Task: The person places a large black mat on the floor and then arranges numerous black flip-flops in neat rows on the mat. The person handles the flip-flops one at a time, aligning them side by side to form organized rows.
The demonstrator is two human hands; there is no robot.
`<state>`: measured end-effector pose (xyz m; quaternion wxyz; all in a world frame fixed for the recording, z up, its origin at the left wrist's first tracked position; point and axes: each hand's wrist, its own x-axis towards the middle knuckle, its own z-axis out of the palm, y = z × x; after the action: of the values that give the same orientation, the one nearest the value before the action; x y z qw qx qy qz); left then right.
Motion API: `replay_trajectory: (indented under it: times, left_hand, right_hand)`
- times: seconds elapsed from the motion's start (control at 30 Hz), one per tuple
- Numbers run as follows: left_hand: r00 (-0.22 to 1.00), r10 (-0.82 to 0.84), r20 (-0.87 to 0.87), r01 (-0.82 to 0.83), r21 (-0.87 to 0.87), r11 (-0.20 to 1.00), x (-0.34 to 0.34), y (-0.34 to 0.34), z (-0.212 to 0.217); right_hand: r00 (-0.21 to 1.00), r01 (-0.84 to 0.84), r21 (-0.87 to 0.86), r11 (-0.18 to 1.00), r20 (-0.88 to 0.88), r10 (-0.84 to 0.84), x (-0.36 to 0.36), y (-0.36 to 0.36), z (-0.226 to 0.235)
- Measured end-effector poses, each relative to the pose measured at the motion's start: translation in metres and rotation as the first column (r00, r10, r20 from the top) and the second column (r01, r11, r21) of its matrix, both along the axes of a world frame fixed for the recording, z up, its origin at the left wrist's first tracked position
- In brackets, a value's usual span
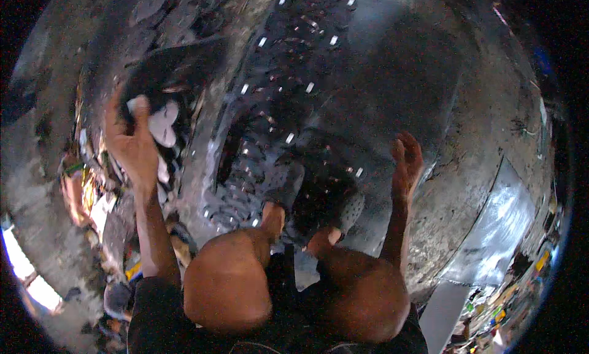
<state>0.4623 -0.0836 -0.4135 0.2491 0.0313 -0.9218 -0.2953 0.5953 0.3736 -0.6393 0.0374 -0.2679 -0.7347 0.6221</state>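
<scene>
White crumpled cloth (161, 122) clamped in my left hand (132, 142); my right hand (406, 161) bare, fingers spread, over dark patterned fabric (276, 127).

Two bare hands are visible, a left hand (132, 142) and a right hand (407, 161). Two bent knees (228, 280) show below. One pale cloth (161, 124) and one dark studded fabric (276, 108) appear.

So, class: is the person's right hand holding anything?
No: the right hand is open with its fingers spread above the dark fabric, while only the left hand has a grip on a white cloth.
</scene>
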Motion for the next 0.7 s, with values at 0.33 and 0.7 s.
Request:
replay_trajectory:
  times: [0.33,0.7]
  left_hand:
    - [0.522,-0.700,0.487,0.289,0.671,0.683,-0.043,0.139,-0.229]
    - [0.640,-0.556,0.531,0.524,0.227,0.820,-0.012,0.146,-0.284]
  right_hand:
    - [1.000,0.019,-0.500,0.866,0.028,-0.006,-0.029,-0.012,-0.007]
    - [0.998,-0.022,0.050,0.999,0.057,0.019,0.020,-0.014,-0.094]
